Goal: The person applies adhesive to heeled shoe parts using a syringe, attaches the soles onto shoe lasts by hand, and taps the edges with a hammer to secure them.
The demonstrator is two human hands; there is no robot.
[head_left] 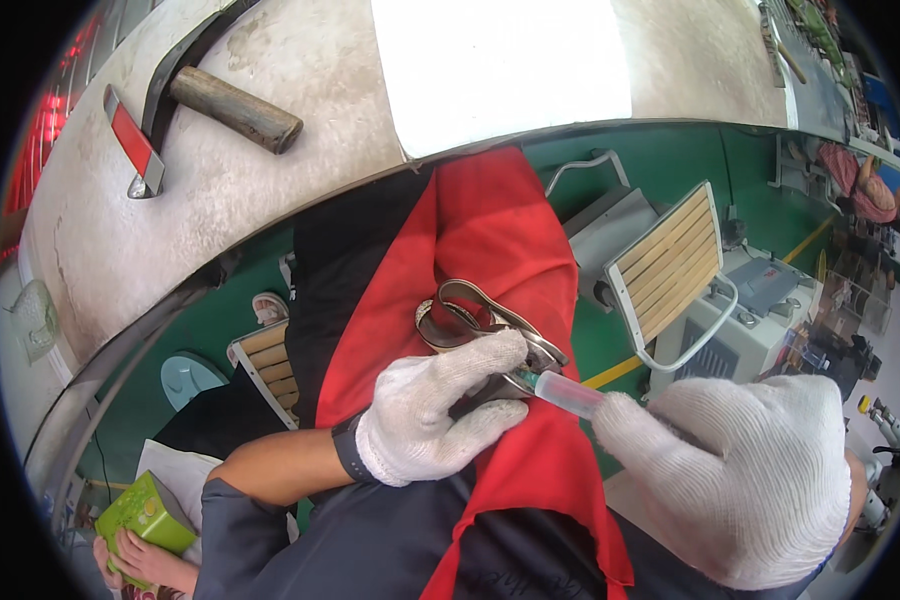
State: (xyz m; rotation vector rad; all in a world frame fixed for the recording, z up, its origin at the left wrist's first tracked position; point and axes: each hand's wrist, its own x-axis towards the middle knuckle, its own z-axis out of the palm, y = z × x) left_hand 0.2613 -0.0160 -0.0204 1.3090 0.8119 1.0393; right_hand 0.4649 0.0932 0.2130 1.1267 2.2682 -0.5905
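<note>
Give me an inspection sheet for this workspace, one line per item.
Surface: worn pale bench top, stained.
Job's things: curved metal strap piece over red apron; clear syringe-like applicator aimed at it.
Clutter: hammer, red-faced tool, white sheet on bench.
Hands: left hand gloved, gripping the metal piece; right hand gloved, holding the applicator.
Cables: nothing seen.
Surroundings: slatted chair, green floor, green box.

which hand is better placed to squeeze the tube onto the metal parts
Right, probably: the right hand already grips the tube with its tip at the metal parts, while the left hand steadies them.
</note>
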